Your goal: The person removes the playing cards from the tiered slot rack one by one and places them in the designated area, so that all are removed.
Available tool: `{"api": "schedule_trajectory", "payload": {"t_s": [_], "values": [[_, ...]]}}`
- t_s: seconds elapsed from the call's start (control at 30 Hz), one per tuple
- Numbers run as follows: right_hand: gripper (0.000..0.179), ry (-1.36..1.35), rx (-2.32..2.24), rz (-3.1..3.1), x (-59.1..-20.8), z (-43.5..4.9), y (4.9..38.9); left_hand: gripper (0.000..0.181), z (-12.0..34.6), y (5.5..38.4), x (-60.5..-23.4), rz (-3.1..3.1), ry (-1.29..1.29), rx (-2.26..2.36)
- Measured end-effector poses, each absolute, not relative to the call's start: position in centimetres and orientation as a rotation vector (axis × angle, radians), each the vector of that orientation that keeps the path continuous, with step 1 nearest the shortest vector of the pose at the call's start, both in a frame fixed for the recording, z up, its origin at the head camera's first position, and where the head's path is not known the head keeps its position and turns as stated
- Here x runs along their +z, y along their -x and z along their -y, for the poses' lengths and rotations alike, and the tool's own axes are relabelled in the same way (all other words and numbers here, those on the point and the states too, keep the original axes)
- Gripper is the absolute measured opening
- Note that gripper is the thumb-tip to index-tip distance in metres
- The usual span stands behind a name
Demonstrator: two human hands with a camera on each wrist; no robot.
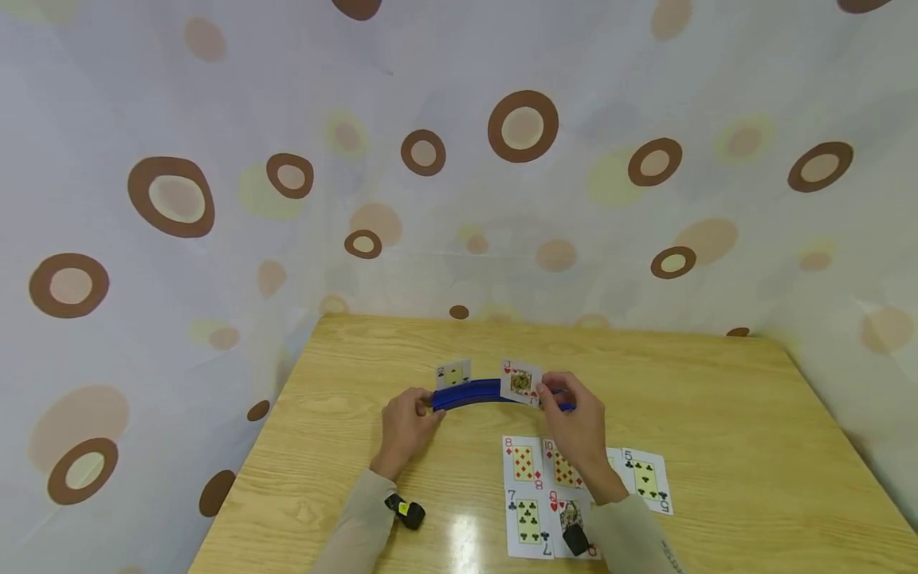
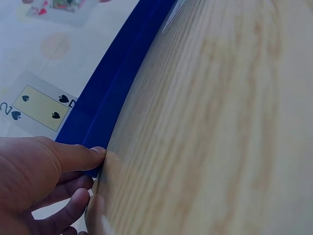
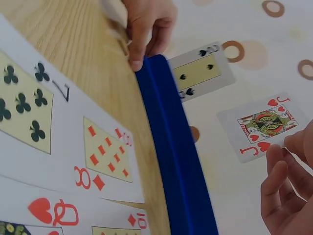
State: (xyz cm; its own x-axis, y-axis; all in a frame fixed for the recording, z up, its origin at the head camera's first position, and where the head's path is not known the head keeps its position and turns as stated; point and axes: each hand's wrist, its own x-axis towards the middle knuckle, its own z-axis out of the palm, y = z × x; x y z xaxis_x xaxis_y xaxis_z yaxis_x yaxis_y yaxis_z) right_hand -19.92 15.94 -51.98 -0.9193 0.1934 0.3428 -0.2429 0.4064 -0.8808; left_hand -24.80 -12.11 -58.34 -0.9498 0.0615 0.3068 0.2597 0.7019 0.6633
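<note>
Two cards stand in the blue card holder (image 1: 495,393), whose long axis runs between our hands: our left hand (image 1: 405,426) curls on its left end, our right hand (image 1: 577,422) pinches the jack of hearts (image 1: 521,382) at the right. Only the wrist views identify the two of spades (image 3: 200,72)

A light wooden bench (image 1: 717,414) with visible grain carries the things. Near its middle, toward the far edge, lies a curved blue card holder (image 1: 473,393). Closer to the near edge, right of centre, playing cards lie face up on the wood: an eight of diamonds (image 1: 523,461), a ten of diamonds (image 1: 564,470) just beside it, a five of clubs (image 1: 647,479) further right, and below them a seven of clubs (image 1: 529,522) and a queen of hearts (image 1: 566,518).
</note>
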Motion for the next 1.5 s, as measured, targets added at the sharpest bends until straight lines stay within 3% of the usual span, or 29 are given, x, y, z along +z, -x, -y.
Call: {"api": "schedule_trajectory", "payload": {"t_s": [0.37, 0.83, 1.5], "values": [[0.015, 0.128, 1.597, 2.341, -51.6, -18.0, 15.1, 0.021, 11.9, 24.9, -58.4, 2.631, 0.264, -1.104], [0.023, 0.396, 1.627, 2.447, -53.5, -21.1, 11.8, 0.020, 12.1, 24.7, -58.4, 2.656, 0.250, -1.100], [0.030, 0.551, 1.520, 2.549, -54.6, -23.0, 10.0, 0.022, 12.2, 24.8, -58.4, 2.662, 0.234, -1.125]]}}
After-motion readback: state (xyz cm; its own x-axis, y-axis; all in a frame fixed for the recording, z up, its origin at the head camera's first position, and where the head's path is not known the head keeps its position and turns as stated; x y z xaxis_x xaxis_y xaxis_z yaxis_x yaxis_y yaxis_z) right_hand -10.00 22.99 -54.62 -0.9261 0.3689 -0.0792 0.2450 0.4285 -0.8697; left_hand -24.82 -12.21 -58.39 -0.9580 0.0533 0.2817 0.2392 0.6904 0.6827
